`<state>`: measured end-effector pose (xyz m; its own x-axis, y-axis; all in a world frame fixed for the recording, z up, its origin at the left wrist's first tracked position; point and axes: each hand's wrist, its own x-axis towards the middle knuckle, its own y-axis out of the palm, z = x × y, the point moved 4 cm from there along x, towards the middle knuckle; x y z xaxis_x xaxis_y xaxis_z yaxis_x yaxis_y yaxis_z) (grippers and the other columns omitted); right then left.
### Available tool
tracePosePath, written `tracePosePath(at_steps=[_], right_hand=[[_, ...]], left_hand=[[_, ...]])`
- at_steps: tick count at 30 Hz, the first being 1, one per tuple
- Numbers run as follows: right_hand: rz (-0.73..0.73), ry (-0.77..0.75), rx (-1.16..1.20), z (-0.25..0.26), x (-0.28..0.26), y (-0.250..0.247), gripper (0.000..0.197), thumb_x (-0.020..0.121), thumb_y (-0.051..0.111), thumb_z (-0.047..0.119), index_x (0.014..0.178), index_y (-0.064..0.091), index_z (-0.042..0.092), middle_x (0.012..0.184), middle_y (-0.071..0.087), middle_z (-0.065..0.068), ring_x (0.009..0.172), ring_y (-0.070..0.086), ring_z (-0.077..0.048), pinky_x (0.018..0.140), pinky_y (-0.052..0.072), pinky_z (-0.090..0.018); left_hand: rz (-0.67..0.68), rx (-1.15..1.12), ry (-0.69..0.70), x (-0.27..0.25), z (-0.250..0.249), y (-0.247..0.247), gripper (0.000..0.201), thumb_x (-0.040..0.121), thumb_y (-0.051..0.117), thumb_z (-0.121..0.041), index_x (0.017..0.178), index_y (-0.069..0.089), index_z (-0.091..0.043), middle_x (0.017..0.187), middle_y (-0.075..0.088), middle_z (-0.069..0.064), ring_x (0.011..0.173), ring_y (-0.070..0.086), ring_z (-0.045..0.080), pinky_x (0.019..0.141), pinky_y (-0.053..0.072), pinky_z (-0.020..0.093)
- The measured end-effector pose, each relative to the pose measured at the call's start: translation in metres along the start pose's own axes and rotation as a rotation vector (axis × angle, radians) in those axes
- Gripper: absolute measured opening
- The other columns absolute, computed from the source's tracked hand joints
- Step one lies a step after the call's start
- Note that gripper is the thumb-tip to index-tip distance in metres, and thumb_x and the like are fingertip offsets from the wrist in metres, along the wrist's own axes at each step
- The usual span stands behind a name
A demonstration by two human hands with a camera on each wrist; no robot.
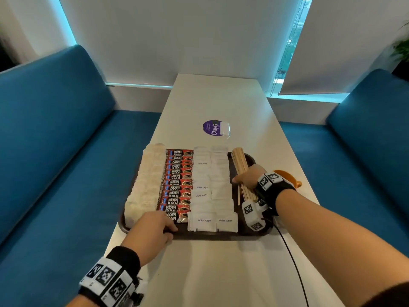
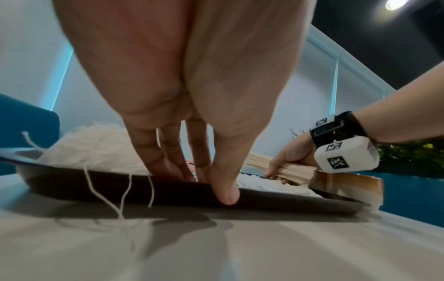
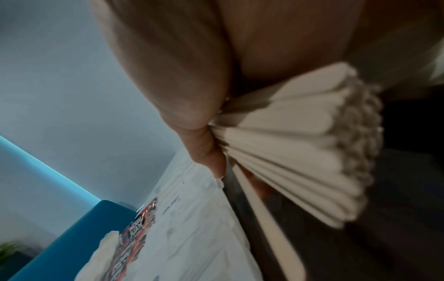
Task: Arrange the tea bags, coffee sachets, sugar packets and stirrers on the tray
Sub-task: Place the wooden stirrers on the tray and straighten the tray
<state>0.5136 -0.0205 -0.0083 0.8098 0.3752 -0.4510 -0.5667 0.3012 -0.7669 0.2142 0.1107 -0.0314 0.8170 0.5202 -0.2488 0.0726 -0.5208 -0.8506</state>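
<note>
A: Where are the hands?

B: The left hand (image 1: pixel 155 227) is on the near rim of the dark tray (image 1: pixel 250 231), thumb pressed on the outside edge and the straight fingers (image 2: pixel 153 159) reaching over it onto the tray floor. The right hand (image 1: pixel 247 178) has its fingers curled round a bundle of wooden stirrers (image 1: pixel 240 160), held low at the tray's right end.

A: And the rest of the items?

B: All on the tray. The tea bags (image 1: pixel 143 180) run in a white row just beyond the left fingers, a few strings (image 2: pixel 120 190) trailing over the rim onto the surface (image 1: pixel 199 273). Between the two hands come red coffee sachets (image 1: pixel 177 185), then two rows of sugar packets (image 1: pixel 210 189) that end just beside the right thumb. One loose stirrer (image 1: pixel 238 196) lies on the tray under the right hand.

A: What could go wrong from here?

B: My judgement: the bundle is splayed like a fan at its near end, so slackening the grip too soon could let sticks roll onto the sugar or off the rim. The right thumb sits close to the sugar row and could nudge it crooked. A shift of the tray could also snag the hanging strings and pull tea bags out of line
</note>
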Motion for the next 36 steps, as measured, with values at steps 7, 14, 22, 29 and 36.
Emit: tracePosePath(at_steps=[7, 14, 22, 29, 36], right_hand=[[0.018, 0.035, 0.03, 0.009, -0.002, 0.008, 0.031, 0.087, 0.077, 0.033, 0.086, 0.054, 0.012, 0.083, 0.067, -0.008, 0.07, 0.065, -0.021, 0.053, 0.047, -0.03], [0.027, 0.067, 0.052, 0.0, -0.016, 0.013, 0.028, 0.088, 0.076, 0.03, 0.085, 0.055, 0.013, 0.084, 0.068, -0.007, 0.071, 0.066, -0.021, 0.054, 0.047, -0.03], [-0.036, 0.08, 0.059, -0.006, -0.017, 0.003, 0.021, 0.092, 0.069, 0.031, 0.092, 0.058, 0.013, 0.089, 0.069, -0.007, 0.075, 0.068, -0.02, 0.06, 0.052, -0.027], [-0.165, 0.029, -0.137, -0.006, -0.017, 0.003, 0.019, 0.096, 0.063, 0.022, 0.081, 0.054, 0.013, 0.081, 0.062, -0.005, 0.064, 0.059, -0.016, 0.05, 0.044, -0.024], [-0.168, -0.056, -0.307, 0.001, -0.026, 0.012, 0.013, 0.096, 0.062, 0.023, 0.098, 0.06, 0.01, 0.089, 0.062, -0.006, 0.067, 0.06, -0.017, 0.061, 0.052, -0.025]], left_hand=[[0.031, -0.071, -0.06, -0.016, 0.018, 0.004, 0.02, 0.087, 0.077, -0.022, 0.102, 0.076, -0.035, 0.104, 0.062, -0.017, 0.095, 0.057, 0.001, 0.075, 0.042, 0.012], [0.026, -0.105, -0.087, -0.025, 0.019, 0.004, 0.019, 0.087, 0.078, -0.024, 0.1, 0.076, -0.037, 0.105, 0.063, -0.016, 0.097, 0.058, 0.004, 0.083, 0.047, 0.018], [0.013, -0.124, -0.095, -0.028, 0.019, 0.002, 0.019, 0.087, 0.079, -0.024, 0.101, 0.077, -0.037, 0.105, 0.064, -0.016, 0.098, 0.059, 0.002, 0.087, 0.05, 0.021], [0.017, -0.108, -0.102, -0.029, 0.019, 0.003, 0.02, 0.088, 0.077, -0.024, 0.103, 0.077, -0.037, 0.108, 0.065, -0.015, 0.101, 0.059, 0.005, 0.089, 0.051, 0.022], [0.025, -0.097, -0.096, -0.028, 0.018, 0.003, 0.019, 0.086, 0.079, -0.026, 0.094, 0.074, -0.043, 0.104, 0.064, -0.017, 0.098, 0.06, 0.005, 0.089, 0.053, 0.024]])
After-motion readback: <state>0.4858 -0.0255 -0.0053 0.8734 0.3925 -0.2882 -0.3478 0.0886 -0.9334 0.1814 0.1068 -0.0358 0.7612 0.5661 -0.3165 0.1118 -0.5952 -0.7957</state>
